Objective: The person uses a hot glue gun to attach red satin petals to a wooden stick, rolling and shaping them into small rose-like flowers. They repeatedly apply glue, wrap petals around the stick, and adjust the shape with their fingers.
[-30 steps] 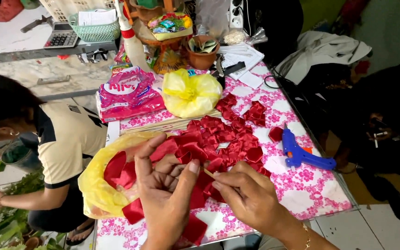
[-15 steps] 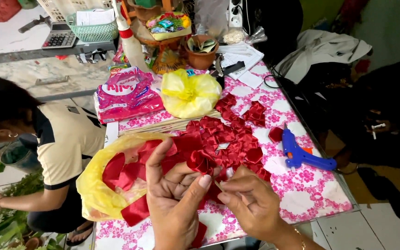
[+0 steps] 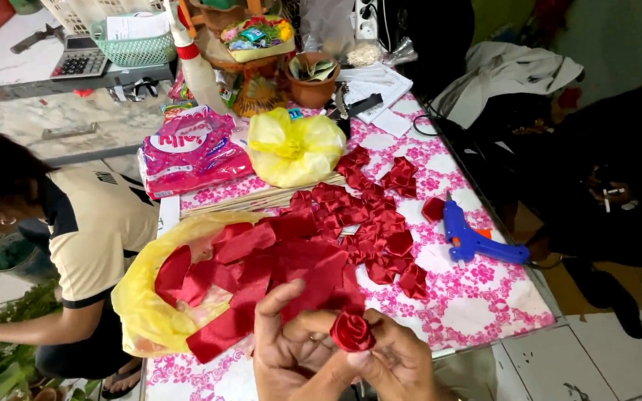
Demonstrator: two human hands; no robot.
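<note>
Rolled red ribbon rose [image 3: 351,331] — held at the near table edge, pinched between both hands. Left hand [image 3: 291,353] cups it from the left, thumb raised, fingers narrow around the bud; right hand [image 3: 399,360] presses against it from the right and below. Just beyond the hands lie loose red ribbon strips [image 3: 261,267] spilling from a yellow plastic bag [image 3: 146,312]; farther back, finished folded petals [image 3: 373,219]. A blue glue gun [image 3: 473,239] rests well to the right on the pink floral tablecloth [image 3: 477,304].
</note>
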